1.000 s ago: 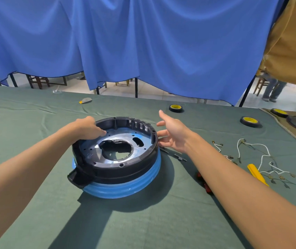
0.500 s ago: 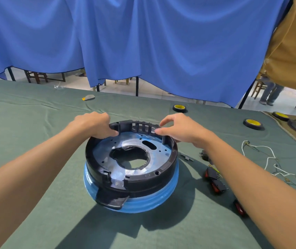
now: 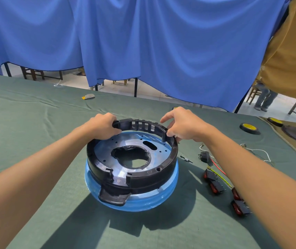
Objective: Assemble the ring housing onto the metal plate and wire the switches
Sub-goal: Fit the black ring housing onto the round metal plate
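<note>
Green-clothed table [image 3: 35, 126], ring housing [image 3: 143, 179], blue drapes [image 3: 161, 51], perhaps chairs [image 3: 33, 74] beyond

Bare left hand [image 3: 102, 127], bare right hand [image 3: 184, 127], slim forearms [image 3: 41, 169] uncovered as far as the frame edge

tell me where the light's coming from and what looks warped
Head view: ring housing casts a hard shadow toward the camera on the green cloth, so light comes from ahead; the metal plate shows mild sheen; wide-angle stretches the forearms.
</note>
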`<state>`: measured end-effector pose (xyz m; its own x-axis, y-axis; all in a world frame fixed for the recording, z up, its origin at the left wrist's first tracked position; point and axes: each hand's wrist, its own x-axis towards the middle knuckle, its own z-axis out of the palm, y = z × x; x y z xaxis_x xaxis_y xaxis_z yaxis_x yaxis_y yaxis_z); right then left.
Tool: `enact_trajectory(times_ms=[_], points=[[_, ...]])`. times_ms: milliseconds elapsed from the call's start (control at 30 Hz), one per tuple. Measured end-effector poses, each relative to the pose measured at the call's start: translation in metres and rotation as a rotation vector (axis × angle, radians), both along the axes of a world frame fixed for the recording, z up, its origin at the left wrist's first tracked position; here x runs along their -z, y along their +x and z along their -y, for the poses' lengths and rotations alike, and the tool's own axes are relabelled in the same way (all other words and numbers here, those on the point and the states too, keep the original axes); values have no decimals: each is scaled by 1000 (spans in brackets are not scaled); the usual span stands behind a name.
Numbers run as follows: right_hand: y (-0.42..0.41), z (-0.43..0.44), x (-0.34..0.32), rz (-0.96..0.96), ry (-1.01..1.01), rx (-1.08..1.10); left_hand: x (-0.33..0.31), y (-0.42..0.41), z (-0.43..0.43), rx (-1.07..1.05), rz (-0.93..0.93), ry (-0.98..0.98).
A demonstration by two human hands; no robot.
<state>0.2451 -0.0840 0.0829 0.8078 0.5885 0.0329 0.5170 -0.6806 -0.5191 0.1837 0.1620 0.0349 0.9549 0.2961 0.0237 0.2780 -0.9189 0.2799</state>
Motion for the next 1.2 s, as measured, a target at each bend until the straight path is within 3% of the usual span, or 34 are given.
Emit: enact_trajectory(times_ms=[633,767,867,933,1033,1200], points=[[10,13,11,-224,127,27,4,5,3,-9,-32,61],[20,26,19,-155,204,127,2,2,12,-48,-55,148],[26,35,38,-27,86,137,-5,3,33,53,145,287],[28,39,51,22,19,116,-12,6,52,171,230,259],[30,45,63,52,0,86,-17,17,77,327,212,252],[34,55,64,85,-72,-18,-13,32,100,365,183,136]])
